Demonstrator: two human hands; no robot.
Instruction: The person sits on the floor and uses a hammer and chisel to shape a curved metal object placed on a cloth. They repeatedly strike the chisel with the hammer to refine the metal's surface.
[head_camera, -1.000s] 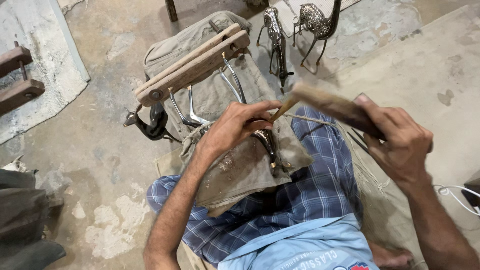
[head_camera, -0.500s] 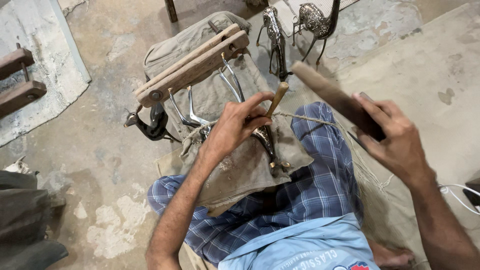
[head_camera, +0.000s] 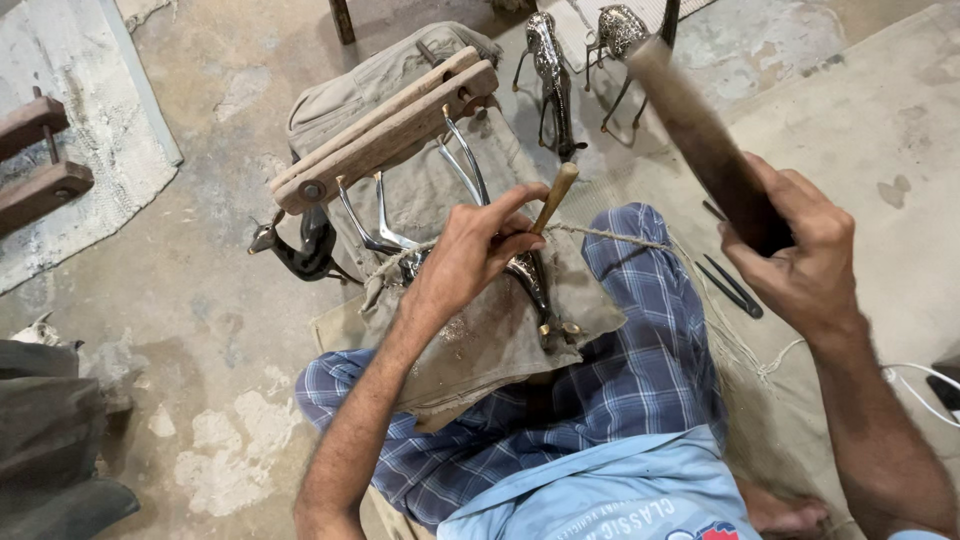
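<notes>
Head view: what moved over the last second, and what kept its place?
The right hand swung the wooden mallet up and away from the chisel; a second ago it lay low, near the chisel's top. The left hand stayed gripping the chisel against the metal piece on the lap cloth. The wooden clamp did not move.

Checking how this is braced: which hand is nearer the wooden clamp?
Left. The left hand grips a wooden-handled tool just below the wooden clamp. The right hand is raised off to the side, holding a dark stick, well away.
</notes>
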